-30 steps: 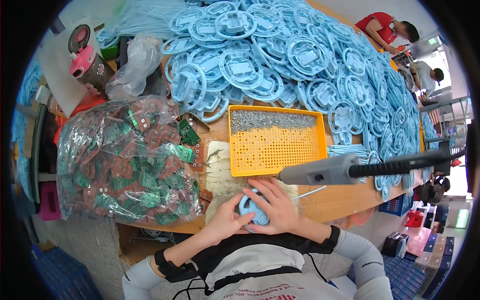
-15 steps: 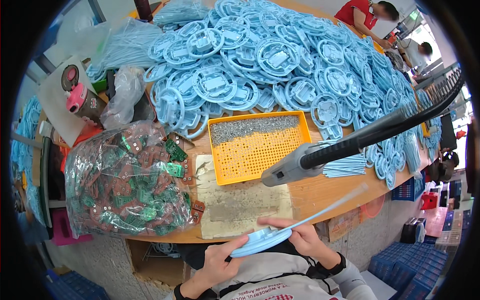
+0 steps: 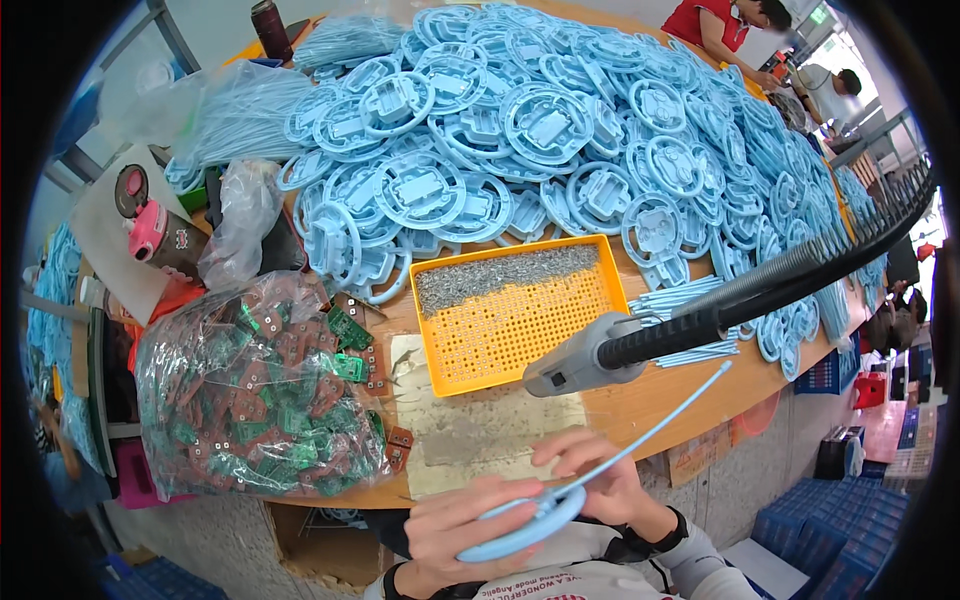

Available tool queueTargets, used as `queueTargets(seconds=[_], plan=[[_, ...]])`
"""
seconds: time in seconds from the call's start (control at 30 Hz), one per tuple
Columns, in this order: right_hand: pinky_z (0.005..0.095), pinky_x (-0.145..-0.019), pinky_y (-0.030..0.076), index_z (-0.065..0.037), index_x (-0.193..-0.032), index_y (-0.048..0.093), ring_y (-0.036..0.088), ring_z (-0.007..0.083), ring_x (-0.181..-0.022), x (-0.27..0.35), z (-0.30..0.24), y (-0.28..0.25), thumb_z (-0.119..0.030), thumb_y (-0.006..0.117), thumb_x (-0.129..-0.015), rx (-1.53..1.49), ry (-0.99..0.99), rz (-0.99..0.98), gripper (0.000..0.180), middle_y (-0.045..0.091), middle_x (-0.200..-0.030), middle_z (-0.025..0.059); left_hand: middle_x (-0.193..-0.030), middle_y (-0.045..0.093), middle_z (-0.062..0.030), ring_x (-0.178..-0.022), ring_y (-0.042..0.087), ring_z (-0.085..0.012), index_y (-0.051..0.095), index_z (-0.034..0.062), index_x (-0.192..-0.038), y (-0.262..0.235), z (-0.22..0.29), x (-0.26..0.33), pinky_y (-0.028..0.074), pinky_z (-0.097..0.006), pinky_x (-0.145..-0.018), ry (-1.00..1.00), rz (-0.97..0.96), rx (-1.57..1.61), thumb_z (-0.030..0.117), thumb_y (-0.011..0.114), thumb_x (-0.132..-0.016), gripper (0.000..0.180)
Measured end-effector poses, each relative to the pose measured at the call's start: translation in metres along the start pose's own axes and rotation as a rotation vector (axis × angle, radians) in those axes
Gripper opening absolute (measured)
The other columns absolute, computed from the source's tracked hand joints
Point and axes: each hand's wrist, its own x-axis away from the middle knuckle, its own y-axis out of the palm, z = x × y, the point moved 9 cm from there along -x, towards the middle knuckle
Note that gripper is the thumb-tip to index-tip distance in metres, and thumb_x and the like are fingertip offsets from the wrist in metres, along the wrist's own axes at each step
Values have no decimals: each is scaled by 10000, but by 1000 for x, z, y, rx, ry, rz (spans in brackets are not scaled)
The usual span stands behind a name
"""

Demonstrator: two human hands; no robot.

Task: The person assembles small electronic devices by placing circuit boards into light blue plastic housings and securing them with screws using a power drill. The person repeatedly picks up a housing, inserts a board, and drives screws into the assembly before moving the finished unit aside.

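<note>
A light-blue plastic ring (image 3: 520, 538) is tilted above my lap, near the table's front edge. A thin light-blue rod (image 3: 672, 413) sticks out from it, up and to the right. My left hand (image 3: 465, 525) grips the ring from the left, fingers laid over its upper side. At the ring's right end is my right hand (image 3: 610, 485), its fingers bent but apart. The rod crosses in front of its palm, and the thumb is hard to make out. Behind both hands a stained pale sheet (image 3: 465, 430) covers part of the wooden table.
A yellow tray (image 3: 480, 385) holds small metal pieces; a grey tool head (image 3: 580, 355) on a black hose overhangs its corner. Left lies a clear bag of circuit boards (image 3: 260, 400). Blue plastic parts (image 3: 545, 125) are heaped behind, loose rods (image 3: 690, 310) to the right. Two people work far right.
The ring has tipped more steeply and moved slightly down. My left fingers have come over its upper side. My right fingers have lifted off the ring. The view has shifted slightly.
</note>
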Motion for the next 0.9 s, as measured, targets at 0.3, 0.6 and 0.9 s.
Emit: queueTargets(seconds=[0.3, 0.6, 0.9], plan=[[468, -1100, 316, 16, -935, 699, 620, 341, -1060, -4, 12, 1, -177, 768, -780, -174, 90, -173, 257, 688, -999, 204, -924, 698, -142, -794, 703, -294, 707, -10, -947, 7, -18, 5, 586, -342, -705, -54, 37, -110, 127, 833, -636, 363], [340, -972, 435, 4, -1277, 515, 553, 218, -1151, 27, 34, -76, -149, 629, -885, 511, 755, -147, 436, 538, -1286, 131, -1199, 631, -113, -1121, 607, -229, 676, 107, -1080, 48, -50, 31, 477, -392, -950, 292, -283, -581, 215, 620, -861, 251], [364, -966, 384, -50, -1383, 189, 521, 185, -1015, -56, 9, -10, -58, 677, -772, 757, -59, 39, 782, 519, -1079, 94, -1440, 410, -141, -1325, 386, -332, 547, 125, -1270, 82, -84, 76, 331, -501, -1066, 187, -624, -638, 222, 521, -834, 447]])
